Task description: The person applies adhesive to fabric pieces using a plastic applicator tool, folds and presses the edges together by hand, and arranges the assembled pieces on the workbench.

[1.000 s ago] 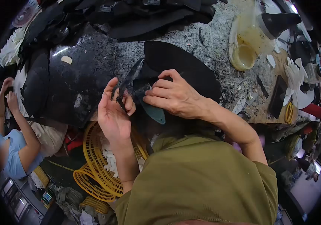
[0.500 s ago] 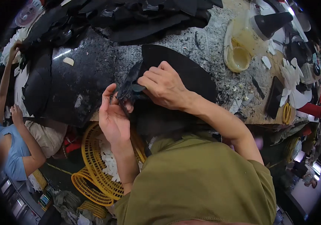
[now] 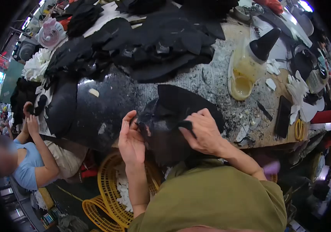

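A black sheet-like piece (image 3: 186, 102) lies across the table's front edge, its near part hanging toward my lap. My left hand (image 3: 132, 141) grips the left edge of this piece, palm up, with a fingertip showing by a shiny, creased patch. My right hand (image 3: 206, 133) is closed on a small dark, flat-ended object (image 3: 185, 124) just above the piece's right half. What kind of object it is cannot be made out.
Layered black cut pieces (image 3: 165, 50) cover the back of the table. A glue bottle (image 3: 256, 54) with a black cap stands at right, near a dark phone-like slab (image 3: 282, 117) and white gloves (image 3: 297, 91). Below is a yellow basket (image 3: 105, 181); another person (image 3: 34, 158) works at left.
My right hand has moved right and away from my left hand, with the small dark object in it. The camera view has shifted, showing more of the table's back.
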Action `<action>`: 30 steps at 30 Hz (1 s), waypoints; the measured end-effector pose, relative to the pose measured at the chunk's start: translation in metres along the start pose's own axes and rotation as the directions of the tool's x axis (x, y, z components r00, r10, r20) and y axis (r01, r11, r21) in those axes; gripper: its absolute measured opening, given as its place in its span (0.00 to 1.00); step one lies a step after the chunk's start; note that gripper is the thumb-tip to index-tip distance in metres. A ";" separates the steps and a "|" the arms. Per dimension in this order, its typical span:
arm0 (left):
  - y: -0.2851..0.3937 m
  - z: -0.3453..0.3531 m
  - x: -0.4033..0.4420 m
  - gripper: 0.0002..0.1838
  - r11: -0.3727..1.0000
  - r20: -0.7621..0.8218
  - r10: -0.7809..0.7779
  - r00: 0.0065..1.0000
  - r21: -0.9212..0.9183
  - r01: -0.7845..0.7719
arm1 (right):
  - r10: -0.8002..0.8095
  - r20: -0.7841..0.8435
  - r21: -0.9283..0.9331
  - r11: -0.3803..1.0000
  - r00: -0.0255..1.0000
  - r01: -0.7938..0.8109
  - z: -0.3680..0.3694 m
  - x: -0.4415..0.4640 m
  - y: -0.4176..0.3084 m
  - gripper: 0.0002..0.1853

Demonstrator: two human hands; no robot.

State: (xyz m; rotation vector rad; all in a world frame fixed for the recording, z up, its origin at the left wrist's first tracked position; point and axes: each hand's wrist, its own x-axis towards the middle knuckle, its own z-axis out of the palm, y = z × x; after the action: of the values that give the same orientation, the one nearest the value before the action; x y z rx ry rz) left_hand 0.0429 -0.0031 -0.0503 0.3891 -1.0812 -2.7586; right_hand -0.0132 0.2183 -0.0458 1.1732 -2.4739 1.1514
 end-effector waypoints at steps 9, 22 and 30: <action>0.064 0.126 0.103 0.25 0.978 0.539 -0.200 0.818 0.059 0.200 | 0.690 -0.547 0.607 0.717 0.474 -0.343 -0.056 -0.092 0.069 0.10; 0.177 0.096 0.248 0.23 0.871 0.062 0.401 0.914 0.285 -0.401 | 0.717 -0.534 0.634 0.691 0.449 -0.349 -0.054 -0.098 0.079 0.10; 0.089 -0.054 0.189 0.23 0.367 -0.026 0.769 0.639 0.837 -0.407 | 0.165 -0.772 -0.093 0.926 0.614 -0.365 -0.107 -0.071 0.107 0.05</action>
State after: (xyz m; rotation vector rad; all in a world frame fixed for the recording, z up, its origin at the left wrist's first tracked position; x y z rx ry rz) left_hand -0.1169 -0.1474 -0.0622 0.4985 -1.7826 -1.3175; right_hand -0.0597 0.3779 -0.0655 0.1426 -2.0367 1.0540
